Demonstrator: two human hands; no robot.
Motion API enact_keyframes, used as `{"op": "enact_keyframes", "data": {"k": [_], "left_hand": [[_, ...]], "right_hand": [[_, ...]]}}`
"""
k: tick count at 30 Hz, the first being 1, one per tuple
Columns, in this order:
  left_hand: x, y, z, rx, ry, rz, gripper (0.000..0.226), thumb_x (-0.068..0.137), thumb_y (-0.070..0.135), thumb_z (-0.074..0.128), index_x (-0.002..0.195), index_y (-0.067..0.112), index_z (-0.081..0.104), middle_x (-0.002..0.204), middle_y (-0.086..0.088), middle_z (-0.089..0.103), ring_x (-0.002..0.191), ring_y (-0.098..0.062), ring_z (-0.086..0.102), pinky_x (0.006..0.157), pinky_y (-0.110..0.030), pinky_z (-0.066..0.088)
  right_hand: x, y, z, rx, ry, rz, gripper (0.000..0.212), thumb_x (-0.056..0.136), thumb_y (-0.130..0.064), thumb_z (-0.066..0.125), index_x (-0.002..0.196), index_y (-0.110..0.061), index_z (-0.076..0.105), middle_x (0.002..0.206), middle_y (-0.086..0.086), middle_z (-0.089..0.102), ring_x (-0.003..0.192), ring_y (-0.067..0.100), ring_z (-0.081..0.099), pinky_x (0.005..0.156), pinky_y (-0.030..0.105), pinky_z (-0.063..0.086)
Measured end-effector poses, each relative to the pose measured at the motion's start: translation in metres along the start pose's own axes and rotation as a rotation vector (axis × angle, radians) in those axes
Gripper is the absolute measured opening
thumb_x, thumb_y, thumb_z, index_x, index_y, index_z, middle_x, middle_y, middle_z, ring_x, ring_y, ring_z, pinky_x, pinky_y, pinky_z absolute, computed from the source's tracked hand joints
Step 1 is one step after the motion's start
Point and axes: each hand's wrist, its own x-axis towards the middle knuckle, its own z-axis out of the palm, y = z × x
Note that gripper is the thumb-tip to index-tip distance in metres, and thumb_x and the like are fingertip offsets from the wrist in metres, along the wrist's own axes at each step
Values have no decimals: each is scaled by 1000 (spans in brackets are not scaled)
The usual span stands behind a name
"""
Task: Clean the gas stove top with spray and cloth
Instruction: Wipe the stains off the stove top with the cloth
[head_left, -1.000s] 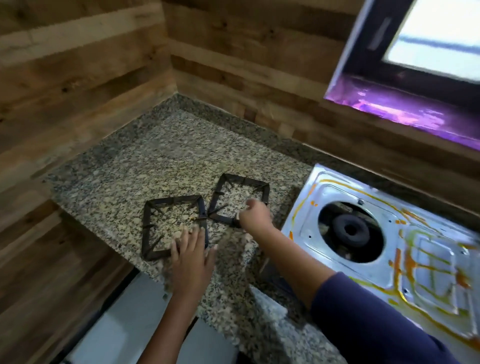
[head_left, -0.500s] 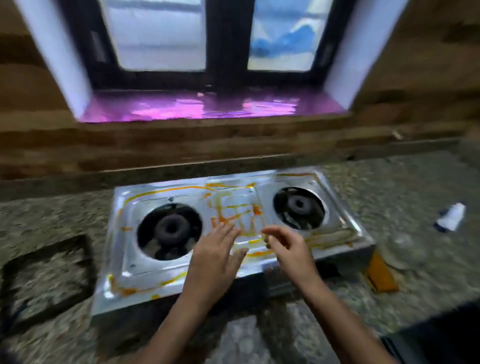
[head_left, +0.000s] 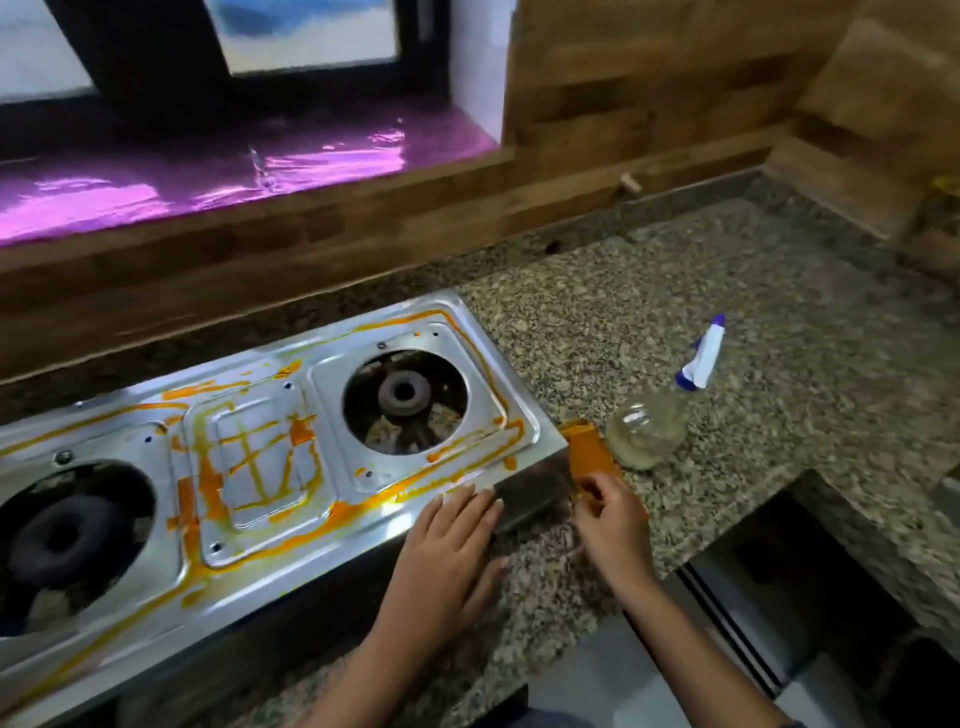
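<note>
Left hand (head_left: 447, 540) flat on smeared steel stove (head_left: 322, 400), right hand (head_left: 613, 519) pinching orange cloth (head_left: 584, 444).

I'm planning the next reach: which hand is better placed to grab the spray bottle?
Probably the right. The right hand pinches the orange cloth just beside the spray bottle. The left hand rests flat on the front edge of the stove, farther off, and would cross over the right.
</note>
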Motion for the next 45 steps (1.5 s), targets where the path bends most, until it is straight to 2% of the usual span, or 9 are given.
{"op": "enact_keyframes", "data": {"k": [5, 10, 13, 19, 24, 29, 33, 36, 45], "left_hand": [[-4, 6, 9, 70, -23, -47, 56, 97, 41, 48, 146, 14, 45, 155, -1, 39, 146, -21, 30, 114, -44, 29], [-2, 10, 9, 73, -16, -107, 56, 96, 38, 55, 147, 16, 44, 155, 1, 39, 147, -19, 28, 114, -44, 31], [-2, 14, 13, 79, 9, -138, 57, 94, 35, 58, 146, 16, 45, 154, 1, 40, 147, -18, 29, 115, -44, 31], [-2, 18, 12, 44, 2, -164, 57, 94, 34, 58, 147, 18, 43, 156, 5, 36, 147, -18, 28, 115, -43, 28], [-2, 18, 9, 3, 26, -172, 54, 97, 33, 55, 147, 16, 43, 156, 4, 37, 147, -16, 28, 118, -40, 25], [-20, 8, 2, 15, 20, -158, 55, 97, 32, 55, 147, 14, 42, 156, 1, 37, 147, -19, 29, 118, -39, 26], [-50, -5, -9, 34, 48, -212, 55, 97, 32, 54, 147, 13, 43, 156, -1, 37, 146, -20, 30, 117, -40, 27], [-72, -17, -17, 34, 69, -263, 54, 97, 31, 53, 146, 10, 43, 156, -3, 37, 146, -21, 31, 115, -43, 31], [-97, -32, -22, 32, 173, -225, 46, 96, 25, 54, 139, 7, 52, 149, -7, 46, 142, -22, 39, 112, -44, 38]], "right_hand": [[34, 40, 15, -372, -182, -166, 48, 77, -21, 73, 119, -11, 53, 113, 10, 55, 105, 32, 53, 81, 42, 50], [60, 46, 26, -440, -162, -299, 37, 77, -12, 68, 110, -10, 52, 102, 13, 53, 90, 32, 55, 70, 38, 47], [78, 43, 18, -223, -212, -272, 29, 77, -7, 66, 103, -12, 54, 94, 8, 55, 82, 29, 56, 62, 31, 37], [74, -2, -38, 325, -98, 50, 25, 87, -13, 64, 112, -16, 66, 83, 5, 67, 74, 24, 64, 64, 36, 52], [58, -53, -64, 474, -35, -136, 40, 83, -13, 68, 112, -39, 61, 84, 4, 65, 65, 19, 60, 57, 35, 54], [64, -81, -21, -104, -43, -562, 51, 82, -49, 61, 121, -16, 64, 112, 5, 56, 102, 20, 52, 87, 38, 47], [66, -80, 15, -479, -163, -727, 68, 96, -55, 28, 151, -15, 35, 160, 5, 26, 149, 22, 18, 118, 44, 5], [64, -76, 22, -506, -203, -740, 66, 99, -49, 18, 155, -14, 23, 163, 4, 17, 151, 17, 9, 121, 41, 0], [-22, -149, 86, -361, -404, -915, 61, 99, -39, 28, 152, -9, 32, 158, 8, 27, 148, 23, 24, 121, 39, 12]]}}
